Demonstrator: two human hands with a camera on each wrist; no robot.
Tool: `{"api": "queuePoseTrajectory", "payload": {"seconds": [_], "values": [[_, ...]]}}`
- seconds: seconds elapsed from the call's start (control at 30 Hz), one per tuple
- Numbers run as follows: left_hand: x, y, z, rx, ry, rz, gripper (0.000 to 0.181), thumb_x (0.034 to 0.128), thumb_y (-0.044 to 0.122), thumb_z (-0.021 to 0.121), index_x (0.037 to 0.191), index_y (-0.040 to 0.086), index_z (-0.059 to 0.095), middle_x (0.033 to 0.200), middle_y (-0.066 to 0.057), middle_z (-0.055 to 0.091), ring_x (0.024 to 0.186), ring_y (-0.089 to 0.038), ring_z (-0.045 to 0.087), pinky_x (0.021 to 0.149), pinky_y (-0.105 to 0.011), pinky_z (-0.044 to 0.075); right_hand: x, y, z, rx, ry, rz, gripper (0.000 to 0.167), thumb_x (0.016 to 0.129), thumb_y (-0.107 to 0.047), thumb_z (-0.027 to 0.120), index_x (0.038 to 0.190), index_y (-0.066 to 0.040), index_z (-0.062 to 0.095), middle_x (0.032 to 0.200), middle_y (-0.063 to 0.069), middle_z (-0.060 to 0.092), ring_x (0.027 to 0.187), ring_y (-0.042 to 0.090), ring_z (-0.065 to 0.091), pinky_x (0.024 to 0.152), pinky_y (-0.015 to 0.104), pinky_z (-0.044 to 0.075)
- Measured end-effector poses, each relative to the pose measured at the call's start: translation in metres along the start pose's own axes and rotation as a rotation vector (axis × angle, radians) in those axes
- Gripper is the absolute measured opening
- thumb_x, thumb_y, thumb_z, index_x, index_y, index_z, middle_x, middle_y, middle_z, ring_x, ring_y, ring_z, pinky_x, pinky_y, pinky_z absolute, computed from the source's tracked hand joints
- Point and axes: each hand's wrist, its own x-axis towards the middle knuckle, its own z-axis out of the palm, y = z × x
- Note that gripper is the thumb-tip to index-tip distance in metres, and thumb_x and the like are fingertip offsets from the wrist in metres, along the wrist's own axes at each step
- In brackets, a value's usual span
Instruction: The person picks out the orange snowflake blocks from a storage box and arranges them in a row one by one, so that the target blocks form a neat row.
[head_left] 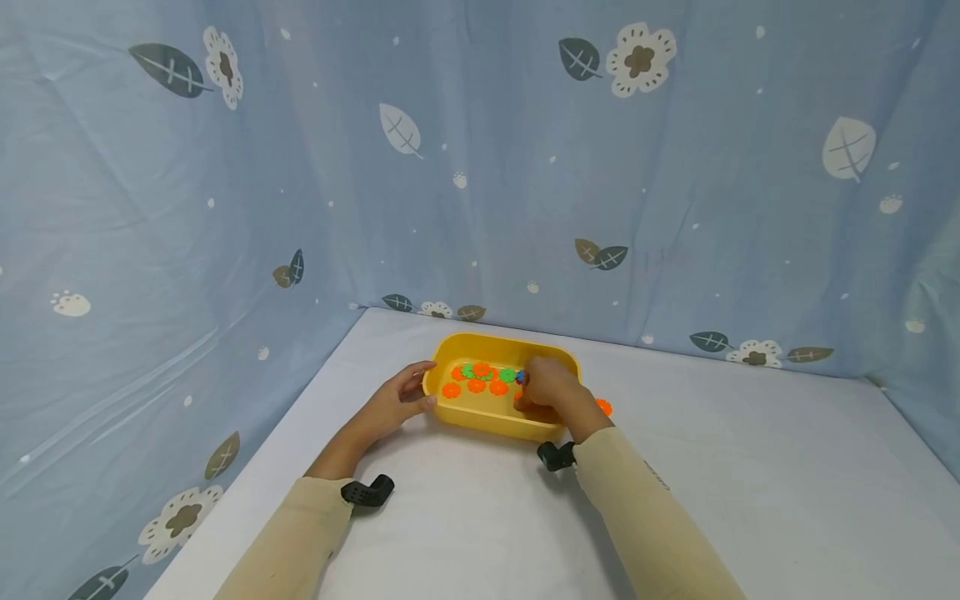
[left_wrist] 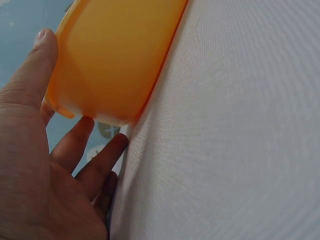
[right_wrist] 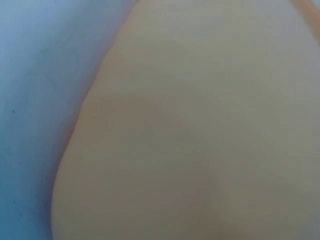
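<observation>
A yellow plastic basin (head_left: pixel 487 423) stands on the white-covered table, with orange and green flower-shaped pieces (head_left: pixel 476 385) and a blue piece (head_left: pixel 521 377) inside. At its left end my left hand (head_left: pixel 393 404) holds the basin; the left wrist view shows the thumb on one side and fingertips against the end wall (left_wrist: pixel 115 60). My right hand (head_left: pixel 550 385) reaches down into the basin's right part, beside the blue piece and an orange one. Its fingertips are mostly hidden, so whether they pinch anything is unclear. A blurred tan surface fills most of the right wrist view.
One orange flower piece (head_left: pixel 603 407) lies outside the basin, just right of it, partly behind the right forearm. Blue patterned curtains (head_left: pixel 510 167) hang at the back and along the left. The white cloth (head_left: pixel 750 467) extends far to the right.
</observation>
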Motion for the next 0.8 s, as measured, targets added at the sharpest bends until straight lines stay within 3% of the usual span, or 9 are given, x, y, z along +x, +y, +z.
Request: {"api": "queuePoseTrajectory", "payload": {"seconds": [0.27,0.57,0.8], "values": [[0.0,0.0,-0.001,-0.005,-0.008,0.007,0.068,0.0867,0.039,0.074,0.146,0.026,0.042,0.147,-0.012,0.044,0.134,-0.03,0.042,0.109,-0.05,0.032,-0.001,-0.001,0.003,0.09,-0.009,-0.015,0.033,0.074,-0.031,0.086,0.082,-0.011,0.061,0.076,0.004,0.055,0.071,0.021,0.051,0.06,0.03,0.04],[0.0,0.0,0.0,0.007,-0.004,0.018,0.068,0.0866,0.038,0.074,0.145,0.025,0.043,0.146,-0.012,0.045,0.132,-0.031,0.045,0.108,-0.05,0.034,-0.002,0.001,0.0,0.259,-0.037,-0.089,0.022,0.077,-0.01,0.083,0.091,-0.007,0.065,0.079,0.005,0.06,0.064,0.018,0.055,0.057,0.026,0.046],[-0.002,0.005,0.0,-0.006,-0.009,0.0,0.068,0.0869,0.038,0.074,0.145,0.025,0.042,0.147,-0.014,0.044,0.133,-0.032,0.044,0.107,-0.05,0.034,-0.004,-0.003,-0.008,0.327,-0.028,-0.104,0.015,0.084,-0.01,0.076,0.092,-0.006,0.065,0.078,0.006,0.061,0.064,0.018,0.055,0.059,0.026,0.047]]}}
